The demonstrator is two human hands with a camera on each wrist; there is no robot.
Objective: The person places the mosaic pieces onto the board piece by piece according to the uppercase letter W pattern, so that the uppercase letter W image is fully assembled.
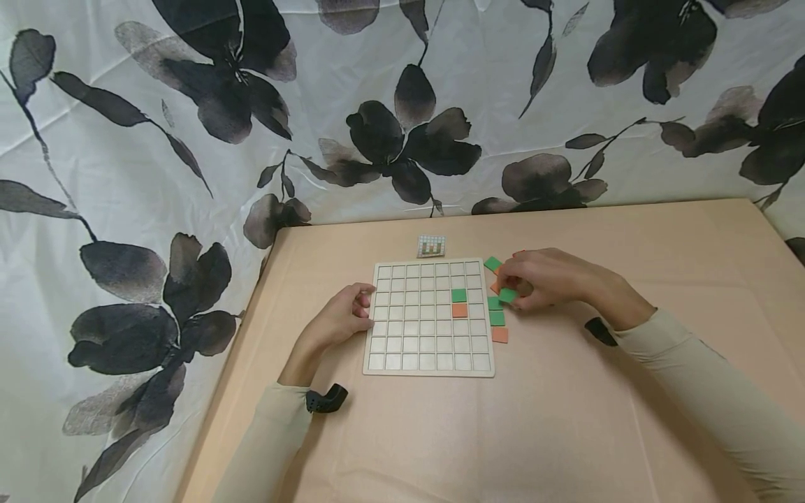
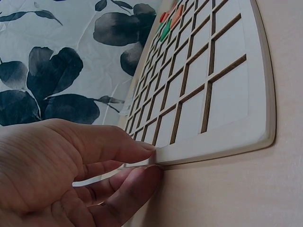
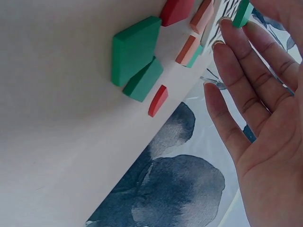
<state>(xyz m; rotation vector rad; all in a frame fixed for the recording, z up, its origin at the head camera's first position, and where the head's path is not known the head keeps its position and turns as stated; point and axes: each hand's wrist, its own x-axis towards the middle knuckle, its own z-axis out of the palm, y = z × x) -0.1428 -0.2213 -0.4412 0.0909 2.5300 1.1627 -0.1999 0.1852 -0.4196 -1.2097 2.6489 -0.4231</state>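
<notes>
A pale board [image 1: 429, 372] with a raised grid lies on the table. My left hand [image 1: 339, 314] holds its left edge; in the left wrist view the thumb rests at the rim and the curled fingers sit below it. A green tile [image 1: 459, 295] and an orange tile [image 1: 459, 310] fill two neighbouring cells, one above the other. Off the board's right side, my right hand [image 1: 544, 276] pinches a green square tile [image 3: 243, 13] at the fingertips. Loose tiles lie around that hand, among them a green one [image 1: 497, 318] and an orange one [image 1: 499, 335].
A small card [image 1: 431, 246] printed with a grid pattern lies just beyond the board's far edge. Red tiles [image 3: 176, 12] show among the loose pieces in the right wrist view. A floral cloth [image 1: 402, 140] hangs behind the wooden table [image 1: 566, 433].
</notes>
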